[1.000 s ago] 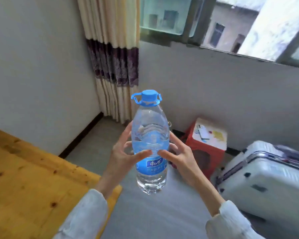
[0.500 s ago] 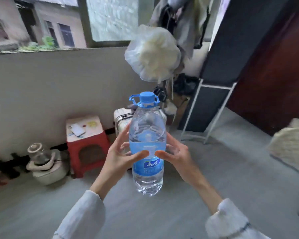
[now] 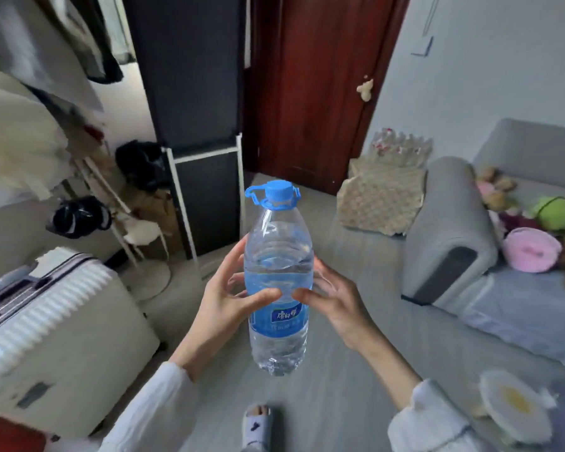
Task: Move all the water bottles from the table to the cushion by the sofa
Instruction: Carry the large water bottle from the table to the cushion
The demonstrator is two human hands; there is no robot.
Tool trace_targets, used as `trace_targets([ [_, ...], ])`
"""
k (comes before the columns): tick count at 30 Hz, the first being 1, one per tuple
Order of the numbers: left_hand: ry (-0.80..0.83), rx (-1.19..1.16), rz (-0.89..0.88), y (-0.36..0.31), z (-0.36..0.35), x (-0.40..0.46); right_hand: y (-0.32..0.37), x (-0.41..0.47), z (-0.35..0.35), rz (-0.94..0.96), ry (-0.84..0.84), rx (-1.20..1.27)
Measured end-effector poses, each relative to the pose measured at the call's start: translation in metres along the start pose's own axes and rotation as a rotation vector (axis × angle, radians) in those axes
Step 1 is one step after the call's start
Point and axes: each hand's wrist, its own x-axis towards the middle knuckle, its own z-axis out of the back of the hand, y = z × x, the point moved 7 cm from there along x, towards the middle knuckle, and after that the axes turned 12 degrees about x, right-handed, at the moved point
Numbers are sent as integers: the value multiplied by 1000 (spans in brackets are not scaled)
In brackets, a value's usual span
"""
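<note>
View has swung right since the earlier frame: window and red stool gone, suitcase (image 3: 56, 324) now left, sofa (image 3: 450, 233) right. My left hand (image 3: 222, 305) and right hand (image 3: 336, 301) still grip the water bottle (image 3: 278, 288) upright mid-air over the floor, fingers curled round its sides, thumbs nearly meeting in front. Cushion (image 3: 380, 203) beyond, beside the sofa.

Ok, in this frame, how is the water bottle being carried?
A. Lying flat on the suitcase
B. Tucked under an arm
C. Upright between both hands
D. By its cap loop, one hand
C: the water bottle stands upright in the air, left hand and right hand gripping its sides.
</note>
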Motion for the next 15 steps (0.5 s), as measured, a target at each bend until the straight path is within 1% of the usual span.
trace_targets([
  [6, 196, 1, -54, 5, -61, 169, 16, 117, 92, 49, -173, -12],
  [10, 285, 7, -91, -4, -94, 269, 30, 191, 147, 73, -279, -7],
  [15, 373, 13, -100, 6, -142, 377, 35, 273, 219, 81, -357, -25],
])
